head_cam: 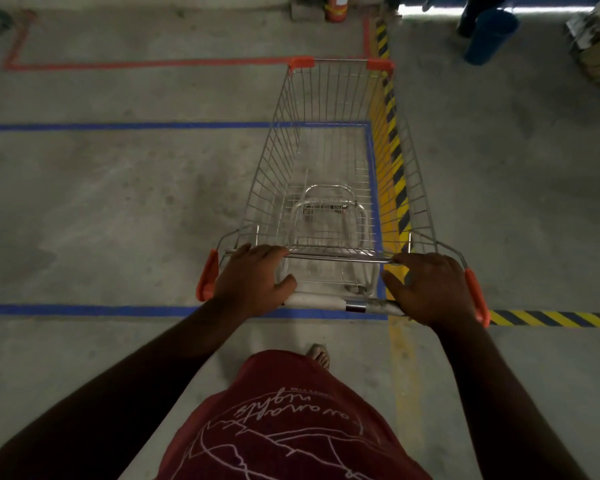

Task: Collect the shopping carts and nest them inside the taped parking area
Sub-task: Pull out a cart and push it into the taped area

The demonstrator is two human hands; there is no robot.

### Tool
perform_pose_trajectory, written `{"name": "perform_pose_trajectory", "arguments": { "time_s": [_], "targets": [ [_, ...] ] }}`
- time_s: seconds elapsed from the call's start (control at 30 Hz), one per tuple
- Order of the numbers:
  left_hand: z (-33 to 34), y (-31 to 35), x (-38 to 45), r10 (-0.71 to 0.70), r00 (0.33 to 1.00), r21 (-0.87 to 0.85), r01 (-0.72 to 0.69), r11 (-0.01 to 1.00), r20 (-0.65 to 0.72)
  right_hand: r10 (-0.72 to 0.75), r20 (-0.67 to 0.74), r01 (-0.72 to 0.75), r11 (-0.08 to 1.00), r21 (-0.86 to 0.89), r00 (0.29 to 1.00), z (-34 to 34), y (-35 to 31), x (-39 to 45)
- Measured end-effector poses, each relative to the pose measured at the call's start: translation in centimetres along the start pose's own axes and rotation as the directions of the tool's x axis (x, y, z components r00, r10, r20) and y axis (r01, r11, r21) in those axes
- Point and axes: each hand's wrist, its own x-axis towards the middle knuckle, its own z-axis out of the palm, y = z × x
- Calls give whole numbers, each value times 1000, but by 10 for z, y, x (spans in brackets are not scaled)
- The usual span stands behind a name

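- Nearest to me is the maroon shirt [291, 420] with its pale line print, and beyond its hem one sandalled foot [319, 355] on the concrete floor [101, 209].
- Both bare forearms reach forward from the lower corners to the handle bar [333, 303] of the shopping cart [329, 161].
- My left hand [253, 278] lies over the left end of the bar, fingers bent down over the basket's rear wire rim and thumb pointing inward above the bar; it grips the cart there.
- My right hand [433, 289] wraps the right end of the bar in the same way, fingers curled forward, thumb toward the middle.
- Orange end caps [207, 275] flank the handle just outside each hand, and orange corner guards [302, 62] sit on the basket's far corners.
- The wire basket holds nothing; through it I see the cart's lower frame.
- The cart stands over the right end of a blue tape rectangle [118, 126]: its handle is above the near blue line, and its nose reaches past the far blue line to a red tape outline [146, 64].
- The cart's right side overlaps a yellow-and-black hazard stripe [394, 157] that runs along the blue tape's right edge and turns right along the floor near my right hand.
- Far off stand a red cylinder [335, 8] by the wall and a blue bin [490, 36] at upper right.
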Motion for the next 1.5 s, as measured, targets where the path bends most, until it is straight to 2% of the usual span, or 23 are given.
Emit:
{"name": "perform_pose_trajectory", "arguments": {
  "time_s": [0.2, 0.43, 0.57, 0.67, 0.93, 1.17, 1.5],
  "targets": [
    [8, 3, -13, 35, 999, -5, -36, 999, -35, -10, 22, 9, 999, 46, 1000, 6, 7, -28],
    [18, 13, -25, 19, 998, -5, -20, 1000, -56, -24, -72, 37, 982, 187, 997, 3, 17, -33],
    [23, 22, -31, -19, 998, 0, 19, 1000, -67, -22, -88, 38, 980, 194, 996, 1, 25, -27],
    [24, 28, -34, -36, 997, -11, 35, 999, -66, -8, -73, 18, 991, 136, 997, 4, 32, -23],
    [24, 19, -45, -12, 999, 7, 13, 1000, -45, -33, -42, 37, 995, 96, 999, 21, 28, -38],
    [26, 23, -48, -31, 998, 12, 32, 999, -60, -31, -130, 50, 989, 141, 991, 11, 24, -39],
    [15, 28, -55, -12, 993, 1, 12, 1000, -117, -23, -195, 44, 994, 103, 981, 6, 17, -39]
  ]
}}
